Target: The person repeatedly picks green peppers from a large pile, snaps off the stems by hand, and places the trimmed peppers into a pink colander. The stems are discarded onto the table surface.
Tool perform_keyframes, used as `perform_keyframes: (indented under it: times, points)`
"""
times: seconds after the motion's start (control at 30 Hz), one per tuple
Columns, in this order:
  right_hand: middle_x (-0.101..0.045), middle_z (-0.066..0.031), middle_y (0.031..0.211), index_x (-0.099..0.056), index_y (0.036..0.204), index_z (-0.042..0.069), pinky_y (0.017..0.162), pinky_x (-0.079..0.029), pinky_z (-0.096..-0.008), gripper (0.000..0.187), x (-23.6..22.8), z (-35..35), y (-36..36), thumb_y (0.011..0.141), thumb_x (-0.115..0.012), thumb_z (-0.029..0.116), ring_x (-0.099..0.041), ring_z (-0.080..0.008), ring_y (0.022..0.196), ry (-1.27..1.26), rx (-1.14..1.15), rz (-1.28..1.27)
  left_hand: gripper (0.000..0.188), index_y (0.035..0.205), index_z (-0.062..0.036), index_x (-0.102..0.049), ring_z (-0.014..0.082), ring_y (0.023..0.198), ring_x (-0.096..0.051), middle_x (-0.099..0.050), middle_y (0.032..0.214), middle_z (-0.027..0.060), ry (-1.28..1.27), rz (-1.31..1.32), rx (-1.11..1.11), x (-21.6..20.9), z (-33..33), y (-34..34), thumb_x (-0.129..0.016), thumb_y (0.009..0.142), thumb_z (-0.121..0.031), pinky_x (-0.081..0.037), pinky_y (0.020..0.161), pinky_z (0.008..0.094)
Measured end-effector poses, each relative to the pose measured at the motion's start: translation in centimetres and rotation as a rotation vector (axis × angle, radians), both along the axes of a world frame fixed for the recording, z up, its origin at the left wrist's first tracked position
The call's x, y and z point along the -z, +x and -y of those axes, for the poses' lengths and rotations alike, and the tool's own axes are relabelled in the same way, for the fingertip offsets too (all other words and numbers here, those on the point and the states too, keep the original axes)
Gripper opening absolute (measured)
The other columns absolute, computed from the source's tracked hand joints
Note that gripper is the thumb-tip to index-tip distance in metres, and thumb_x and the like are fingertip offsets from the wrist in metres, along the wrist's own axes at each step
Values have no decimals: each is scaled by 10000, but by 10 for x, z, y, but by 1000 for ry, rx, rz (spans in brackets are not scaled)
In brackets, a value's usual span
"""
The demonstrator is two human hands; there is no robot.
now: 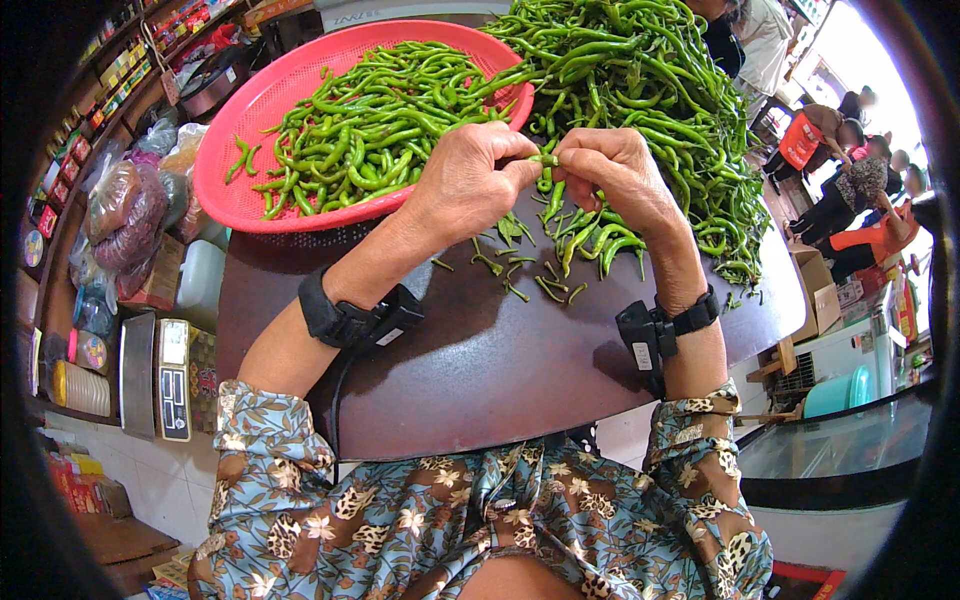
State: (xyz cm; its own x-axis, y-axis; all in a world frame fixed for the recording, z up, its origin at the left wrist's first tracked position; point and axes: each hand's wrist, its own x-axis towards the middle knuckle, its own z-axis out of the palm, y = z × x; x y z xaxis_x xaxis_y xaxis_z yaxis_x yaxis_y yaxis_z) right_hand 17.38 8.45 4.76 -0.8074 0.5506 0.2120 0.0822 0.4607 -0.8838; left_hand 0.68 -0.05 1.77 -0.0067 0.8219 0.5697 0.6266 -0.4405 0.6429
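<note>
Between my hands is a green chili pepper (546,160), mostly hidden by the fingers. My left hand (478,180) pinches one end of it and my right hand (618,172) has its fingertips closed on the other. Just beyond my left hand lies a round pink plastic basket (218,170), holding many loose green peppers (375,165). A tall heap of green peppers (640,85) rises behind and beside my right hand. Below the hands, a few peppers (600,243) and several snapped-off stems (550,290) are scattered on the dark table (460,370).
Shelves of packaged goods and stuffed plastic bags (130,210) line the left side, above a scale (174,380). A glass-topped case (850,445) stands at the right, near a cardboard box (815,285). Several people (850,190) are at the far right.
</note>
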Motion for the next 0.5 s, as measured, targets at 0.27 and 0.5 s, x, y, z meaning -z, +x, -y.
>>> perform_keyframes:
  times: [0.27,0.5]
  points:
    - [-507,-7,538,-584,726,-14,432,-354,-195,247,5,-1,-3,835,-506,194,-454,-62,456,-2,-1,-79,149,892,22,-645,75,671,-534,-611,743,31,-62,122,31,-2,0,1,-607,808,-94,-437,607,228]
    - [-502,6,529,-597,708,8,434,-355,-195,186,2,1,-2,794,-517,152,-464,-50,472,-20,13,-54,146,883,28,-644,79,664,-538,-617,740,37,-84,108,25,-4,1,0,-613,801,-90,-438,598,233]
